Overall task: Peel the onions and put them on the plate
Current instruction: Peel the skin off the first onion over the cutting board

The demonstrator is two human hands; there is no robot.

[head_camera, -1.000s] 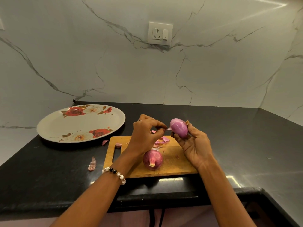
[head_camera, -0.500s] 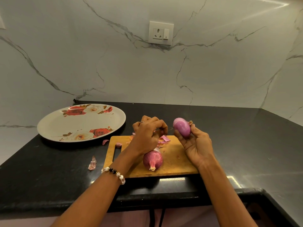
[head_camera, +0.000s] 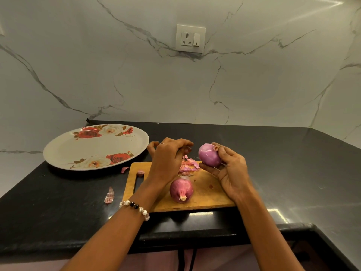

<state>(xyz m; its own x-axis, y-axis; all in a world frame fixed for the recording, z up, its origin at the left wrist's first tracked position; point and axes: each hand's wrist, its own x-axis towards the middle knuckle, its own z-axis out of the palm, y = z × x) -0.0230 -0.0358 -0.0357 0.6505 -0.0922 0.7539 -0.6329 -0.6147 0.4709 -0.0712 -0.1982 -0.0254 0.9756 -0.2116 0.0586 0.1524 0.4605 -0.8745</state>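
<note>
- Holding the peeled onion (head_camera: 209,155) up off the cutting board (head_camera: 207,190): right hand (head_camera: 229,173) cups it from below and the right, fingers curled round it, root tuft at the top against the fingertips; looks held clear so the skin falls on the board, not on it
- Onion surface reads smooth and glossy purple, so most dry skin looks gone; a scrap may remain at the root end, too small to tell
- Left hand (head_camera: 168,159) sits just left of that onion, over the far part of the board, fingers curled down toward the peel pile (head_camera: 188,167); it may be pinching a bit of skin, but I cannot tell if it grips anything
- Second onion (head_camera: 181,190) lies on the near half of the board, dry red skin on, root end facing the camera; parked within reach, likely next up
- Stray peel bits: two near the board's far-left corner (head_camera: 125,169), one on the black counter (head_camera: 58,202) left of the board (head_camera: 109,195)
- Floral plate (head_camera: 136,145) sits far left, well apart from both onions, no onion on it
- Judgement: first onion nearly done; likely next is carrying it left to the plate
</note>
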